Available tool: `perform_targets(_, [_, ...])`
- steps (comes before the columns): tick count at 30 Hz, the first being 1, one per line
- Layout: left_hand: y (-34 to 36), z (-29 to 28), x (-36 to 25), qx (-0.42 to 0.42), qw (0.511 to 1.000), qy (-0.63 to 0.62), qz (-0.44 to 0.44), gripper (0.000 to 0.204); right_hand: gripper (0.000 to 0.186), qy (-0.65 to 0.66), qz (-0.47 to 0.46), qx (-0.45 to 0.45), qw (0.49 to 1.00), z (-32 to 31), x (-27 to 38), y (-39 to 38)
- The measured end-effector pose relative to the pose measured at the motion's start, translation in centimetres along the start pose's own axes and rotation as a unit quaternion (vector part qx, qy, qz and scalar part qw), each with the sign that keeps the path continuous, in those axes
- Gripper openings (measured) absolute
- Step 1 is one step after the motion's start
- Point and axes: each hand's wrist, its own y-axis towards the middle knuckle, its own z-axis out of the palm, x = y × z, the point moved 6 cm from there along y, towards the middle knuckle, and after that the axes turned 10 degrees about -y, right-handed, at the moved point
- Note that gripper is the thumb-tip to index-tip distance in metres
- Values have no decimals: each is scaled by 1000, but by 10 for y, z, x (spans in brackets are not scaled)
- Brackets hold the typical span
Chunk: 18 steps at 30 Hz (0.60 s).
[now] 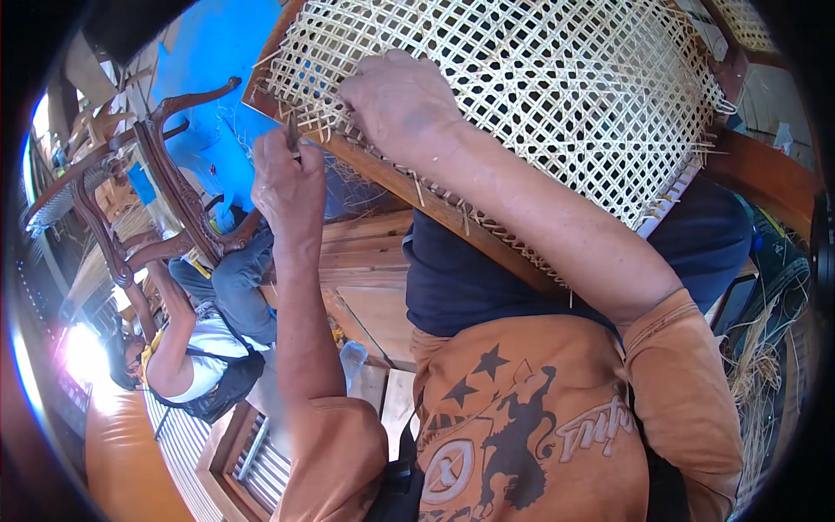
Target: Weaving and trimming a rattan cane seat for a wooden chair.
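Observation:
A wooden frame point(374, 167) with woven cane webbing point(557, 96) lies tilted across my lap. At its near left corner my left hand point(289, 187) is closed around a small dark pointed tool point(292, 130), whose tip stands up beside the frame's edge. Loose cane ends stick out along that edge. My right hand point(402, 100) rests on the webbing close by, its fingers curled down toward the cane. Its fingertips are hidden, so what they pinch, if anything, cannot be made out. The right forearm crosses over the frame's near rail.
To the left, another person point(209, 357) sits by a carved wooden chair frame point(165, 183). A blue sheet point(200, 78) lies beyond it. Loose cane strands point(757, 374) hang at the right. A wooden board surface point(365, 252) and a clear plastic piece point(352, 361) are below my left hand.

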Motion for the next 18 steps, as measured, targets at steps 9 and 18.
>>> perform_targets(9, [12, 0, 18, 245, 910, -200, -267, 34, 14, 252, 230, -43, 939, -74, -91, -66])
perform_targets(18, [27, 12, 18, 303, 932, -130, -151, 24, 13, -44, -63, -45, 996, -11, 9, -16])
